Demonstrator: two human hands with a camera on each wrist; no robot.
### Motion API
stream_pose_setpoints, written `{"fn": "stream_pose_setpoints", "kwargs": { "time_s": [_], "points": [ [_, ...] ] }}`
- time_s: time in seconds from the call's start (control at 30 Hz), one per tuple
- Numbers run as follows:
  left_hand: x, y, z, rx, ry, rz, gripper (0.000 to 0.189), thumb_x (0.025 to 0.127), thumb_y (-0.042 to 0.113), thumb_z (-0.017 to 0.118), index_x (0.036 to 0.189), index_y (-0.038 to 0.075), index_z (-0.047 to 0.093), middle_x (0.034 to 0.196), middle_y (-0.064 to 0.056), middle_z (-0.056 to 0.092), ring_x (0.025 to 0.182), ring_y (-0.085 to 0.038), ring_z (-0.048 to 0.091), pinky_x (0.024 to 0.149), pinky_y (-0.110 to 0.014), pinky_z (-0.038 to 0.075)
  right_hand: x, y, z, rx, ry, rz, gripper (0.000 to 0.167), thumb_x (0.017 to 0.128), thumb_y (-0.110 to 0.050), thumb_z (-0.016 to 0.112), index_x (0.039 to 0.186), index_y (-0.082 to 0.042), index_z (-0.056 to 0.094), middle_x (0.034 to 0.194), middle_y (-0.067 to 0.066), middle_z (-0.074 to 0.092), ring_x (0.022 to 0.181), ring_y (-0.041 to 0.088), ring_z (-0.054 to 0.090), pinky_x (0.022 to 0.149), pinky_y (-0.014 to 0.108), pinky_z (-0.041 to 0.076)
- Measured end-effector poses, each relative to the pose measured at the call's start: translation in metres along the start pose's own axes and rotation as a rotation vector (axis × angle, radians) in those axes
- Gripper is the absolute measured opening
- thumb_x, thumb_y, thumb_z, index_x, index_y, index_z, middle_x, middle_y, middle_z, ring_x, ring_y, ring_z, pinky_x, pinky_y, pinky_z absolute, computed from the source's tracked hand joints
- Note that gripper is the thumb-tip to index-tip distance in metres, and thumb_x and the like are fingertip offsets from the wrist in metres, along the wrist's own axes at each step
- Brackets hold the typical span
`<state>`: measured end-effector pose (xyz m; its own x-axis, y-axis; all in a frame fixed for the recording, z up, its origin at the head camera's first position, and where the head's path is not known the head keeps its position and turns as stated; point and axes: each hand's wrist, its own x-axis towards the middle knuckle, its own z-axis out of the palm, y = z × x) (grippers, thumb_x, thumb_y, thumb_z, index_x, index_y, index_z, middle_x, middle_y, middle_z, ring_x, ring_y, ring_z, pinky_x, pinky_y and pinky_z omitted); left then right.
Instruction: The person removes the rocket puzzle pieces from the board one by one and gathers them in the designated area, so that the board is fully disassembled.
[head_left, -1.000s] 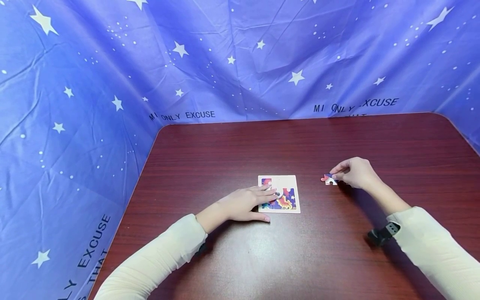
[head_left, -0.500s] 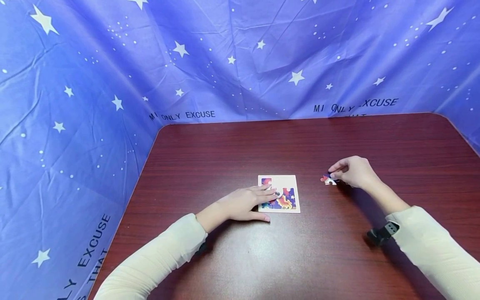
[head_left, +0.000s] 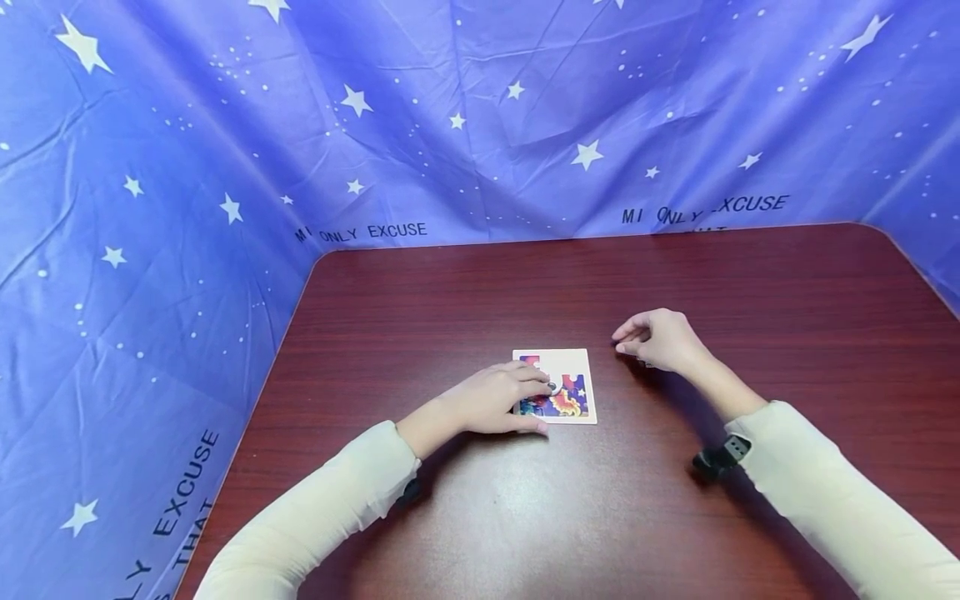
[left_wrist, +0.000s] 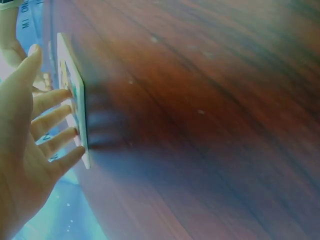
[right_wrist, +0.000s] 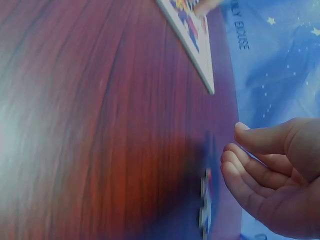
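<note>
My left hand (head_left: 498,400) rests with its fingers spread over the left side of the white-framed jigsaw puzzle (head_left: 568,400), which carries a colourful picture with a blank white area at its top. In the left wrist view, the puzzle (left_wrist: 73,95) is seen nearly edge-on under my fingertips. Right of it, my right hand (head_left: 663,340) is above the table, thumb and fingers curled toward each other. A small dark puzzle piece (head_left: 614,340) shows at its fingertips, mostly hidden. Below those fingers, the right wrist view shows another puzzle piece (right_wrist: 206,207) edge-on.
The dark red wooden table (head_left: 450,308) has rounded far corners. A blue curtain (head_left: 465,150) with white stars and lettering hangs behind and to the left. A black device (head_left: 722,458) is strapped at my right wrist.
My right hand has moved left toward the puzzle, with a dark piece at its fingertips. My left hand stays on the puzzle, its fingers slightly shifted. The view has turned slightly.
</note>
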<state>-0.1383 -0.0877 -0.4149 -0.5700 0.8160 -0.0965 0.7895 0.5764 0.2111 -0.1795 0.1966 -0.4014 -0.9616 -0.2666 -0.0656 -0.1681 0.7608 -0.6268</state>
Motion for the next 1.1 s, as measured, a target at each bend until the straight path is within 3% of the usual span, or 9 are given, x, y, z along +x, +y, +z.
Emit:
{"fn": "stream_pose_setpoints", "kwargs": {
  "time_s": [0.33,0.5,0.63,0.9,1.1],
  "points": [
    [-0.001,-0.001,0.001,-0.078,0.045,-0.025,0.050,0.088,0.050,0.057,0.123,0.015,0.061,0.131,-0.001,0.055,0.128,-0.016,0.045,0.111,-0.030,0.034,0.014,-0.023,0.023,0.052,-0.030,-0.031,0.011,0.079,-0.011,0.072,0.089,-0.005,0.072,0.070,0.004,0.069,0.049,0.008,0.055,0.052,0.023,0.045],
    [-0.007,-0.004,0.002,-0.098,0.041,-0.019,0.054,0.088,0.049,0.058,0.130,0.014,0.056,0.138,-0.002,0.051,0.133,-0.016,0.042,0.112,-0.030,0.032,0.016,-0.033,0.030,0.054,-0.037,-0.064,0.011,0.079,-0.009,0.072,0.089,-0.005,0.073,0.074,0.004,0.071,0.052,0.006,0.055,0.054,0.022,0.044],
    [-0.012,-0.005,0.004,-0.074,0.023,-0.002,0.063,0.090,0.050,0.055,0.140,0.013,0.045,0.147,-0.003,0.042,0.140,-0.015,0.033,0.115,-0.032,0.028,0.018,-0.038,0.037,0.060,-0.047,-0.090,0.009,0.079,-0.008,0.071,0.087,-0.005,0.073,0.077,0.005,0.072,0.055,0.007,0.056,0.053,0.021,0.046],
    [-0.021,-0.003,0.010,0.022,-0.040,0.041,0.066,0.093,0.051,0.047,0.146,0.015,0.033,0.154,0.001,0.029,0.144,-0.016,0.022,0.117,-0.036,0.024,0.023,-0.046,0.050,0.030,-0.047,-0.150,0.006,0.077,-0.008,0.073,0.083,-0.008,0.074,0.077,0.003,0.073,0.068,0.008,0.064,0.066,0.024,0.052],
    [-0.028,-0.003,0.012,0.022,-0.015,0.054,0.067,0.093,0.051,0.047,0.147,0.014,0.031,0.155,0.000,0.027,0.144,-0.016,0.022,0.117,-0.038,0.024,0.025,-0.055,0.056,0.041,-0.083,-0.176,0.007,0.080,-0.012,0.072,0.086,-0.008,0.073,0.078,0.003,0.073,0.070,0.009,0.064,0.068,0.027,0.054]
  ]
}}
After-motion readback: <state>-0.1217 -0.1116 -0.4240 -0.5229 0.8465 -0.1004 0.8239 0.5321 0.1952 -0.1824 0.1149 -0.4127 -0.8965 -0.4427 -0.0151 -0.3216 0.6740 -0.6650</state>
